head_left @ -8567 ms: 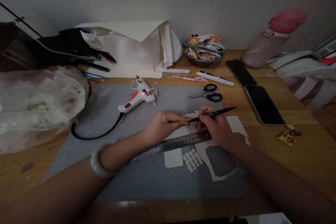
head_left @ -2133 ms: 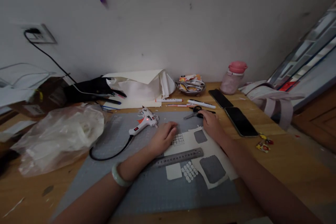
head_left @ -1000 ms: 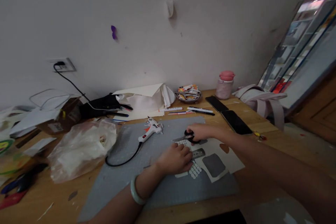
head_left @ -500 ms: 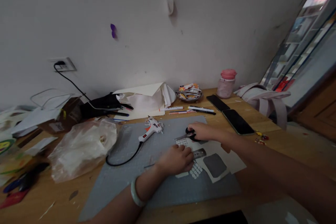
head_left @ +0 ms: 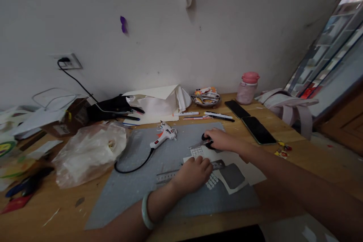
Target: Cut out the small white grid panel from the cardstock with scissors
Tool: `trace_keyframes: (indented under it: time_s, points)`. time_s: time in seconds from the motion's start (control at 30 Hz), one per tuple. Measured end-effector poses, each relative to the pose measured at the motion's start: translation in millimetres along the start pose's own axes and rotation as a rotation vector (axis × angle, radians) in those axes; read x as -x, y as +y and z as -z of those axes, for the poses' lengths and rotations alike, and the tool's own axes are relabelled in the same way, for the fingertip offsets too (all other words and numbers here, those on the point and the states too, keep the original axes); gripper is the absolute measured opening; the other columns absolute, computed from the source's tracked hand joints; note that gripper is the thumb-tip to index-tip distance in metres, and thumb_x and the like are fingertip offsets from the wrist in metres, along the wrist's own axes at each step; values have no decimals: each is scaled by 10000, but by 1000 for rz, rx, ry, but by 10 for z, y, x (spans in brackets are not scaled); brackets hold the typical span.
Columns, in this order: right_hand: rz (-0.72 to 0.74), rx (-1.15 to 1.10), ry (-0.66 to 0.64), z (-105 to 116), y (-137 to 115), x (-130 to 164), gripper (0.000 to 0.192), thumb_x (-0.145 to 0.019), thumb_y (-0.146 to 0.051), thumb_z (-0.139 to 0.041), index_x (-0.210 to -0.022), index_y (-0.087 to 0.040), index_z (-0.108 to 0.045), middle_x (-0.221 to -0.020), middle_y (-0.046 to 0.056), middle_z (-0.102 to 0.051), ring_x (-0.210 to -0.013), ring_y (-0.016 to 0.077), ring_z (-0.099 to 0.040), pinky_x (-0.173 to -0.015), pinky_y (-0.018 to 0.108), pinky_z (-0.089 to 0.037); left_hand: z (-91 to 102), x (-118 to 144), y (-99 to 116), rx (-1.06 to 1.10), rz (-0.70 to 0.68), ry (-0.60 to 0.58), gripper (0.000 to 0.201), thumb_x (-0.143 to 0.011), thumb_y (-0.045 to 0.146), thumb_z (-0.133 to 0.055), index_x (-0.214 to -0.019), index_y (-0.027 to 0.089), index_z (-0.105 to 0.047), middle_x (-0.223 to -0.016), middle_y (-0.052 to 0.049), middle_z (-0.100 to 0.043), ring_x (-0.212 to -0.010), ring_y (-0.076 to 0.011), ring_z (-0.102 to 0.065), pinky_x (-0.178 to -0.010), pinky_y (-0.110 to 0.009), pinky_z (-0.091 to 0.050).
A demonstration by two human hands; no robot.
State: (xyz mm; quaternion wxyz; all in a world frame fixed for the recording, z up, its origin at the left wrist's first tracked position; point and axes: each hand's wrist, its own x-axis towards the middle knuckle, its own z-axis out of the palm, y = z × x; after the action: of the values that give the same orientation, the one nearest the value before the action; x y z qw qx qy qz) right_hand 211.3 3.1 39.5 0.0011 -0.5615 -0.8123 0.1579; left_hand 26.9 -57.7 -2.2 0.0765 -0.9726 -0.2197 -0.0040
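My left hand (head_left: 193, 174), with a pale bangle at the wrist, is closed around the middle of a metal ruler (head_left: 167, 176). The ruler's ends stick out on both sides of the fist, above the grey cutting mat (head_left: 130, 196). My right hand (head_left: 219, 138) has its fingers on the black handles of a pair of scissors (head_left: 208, 141), blades pointing left. Beneath and beside the hands lie a white grid-patterned piece (head_left: 196, 151), a sheet of small white rounded pieces (head_left: 212, 181) and a dark grey rounded square (head_left: 232, 176) on white paper.
A white glue gun (head_left: 163, 136) with a black cord rests on the mat. Behind are pens (head_left: 218, 115), a bowl of wrapped items (head_left: 205, 98) and a pink bottle (head_left: 247, 89). Two phones (head_left: 258, 130) lie right; a plastic bag (head_left: 87, 155) lies left.
The ruler has turned in my left hand, so its marked face now shows left of the fist. My right hand stays at the scissors. The view has shifted slightly.
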Motion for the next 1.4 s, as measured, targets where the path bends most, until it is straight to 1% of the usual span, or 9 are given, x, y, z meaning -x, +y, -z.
trace_keyframes:
  time_s: [0.27,0.47,0.57,0.73,0.87,0.93,1.13,1.27,1.4]
  points:
    - [14,17,-14,23,-4,-29,331,-767,-115,-608,-1090,-150,-669,-1042,124,-701,-930,229,-629,-719,252,-406,34,-4,-11,20,11,-39,140,-958,197,-449,-1004,152,-573,-962,-77,-629,-886,-230,-618,-635,-333,-515]
    - [15,17,-24,12,28,-86,329,-762,-150,-618,-1085,-175,-675,-1072,117,-708,-985,250,-632,-738,258,-416,58,-18,3,51,45,-51,151,-960,205,-446,-1033,161,-570,-977,-68,-636,-908,-245,-618,-650,-360,-529]
    - [14,8,-33,5,34,-111,330,-759,-145,-615,-1083,-163,-671,-1075,124,-706,-994,255,-627,-745,264,-416,63,-18,13,47,53,-57,155,-962,205,-442,-1038,158,-569,-977,-75,-636,-918,-246,-616,-654,-355,-526]
    - [1,-36,-52,-53,19,-72,316,-760,-113,-595,-1066,-157,-663,-995,92,-715,-881,207,-639,-691,240,-416,54,-16,20,42,52,-51,145,-959,190,-442,-1029,159,-566,-976,-71,-637,-911,-248,-619,-656,-359,-533]
    - [33,-13,27,-68,41,22,381,-744,-75,-591,-1113,-154,-641,-1089,122,-669,-989,231,-605,-788,271,-420,42,-24,15,46,51,-46,139,-956,189,-450,-1023,163,-568,-972,-65,-641,-898,-244,-623,-655,-362,-540]
    - [57,14,48,-47,62,58,404,-721,-48,-592,-1106,-158,-645,-1090,124,-655,-1000,236,-595,-816,283,-415,45,-24,11,47,52,-37,138,-954,195,-457,-1021,163,-572,-975,-65,-642,-896,-241,-625,-656,-358,-540]
    - [52,64,-5,40,43,59,405,-720,-28,-565,-1090,-163,-661,-1051,126,-663,-945,239,-604,-779,279,-407,50,-16,-5,54,48,-20,181,-964,274,-453,-1021,163,-584,-961,-69,-643,-898,-240,-624,-640,-347,-529]
    - [49,49,-69,80,4,7,393,-714,-52,-578,-1082,-163,-660,-1033,129,-686,-939,246,-614,-740,265,-404,25,-16,-11,53,45,0,179,-962,276,-454,-1019,164,-582,-956,-71,-640,-893,-238,-621,-644,-346,-522]
    - [68,22,-83,81,40,-25,357,-704,-71,-585,-1039,-166,-661,-1025,117,-696,-939,242,-609,-725,261,-398,26,-15,-16,59,50,-16,167,-957,256,-463,-1027,162,-582,-954,-71,-641,-899,-239,-619,-651,-348,-517]
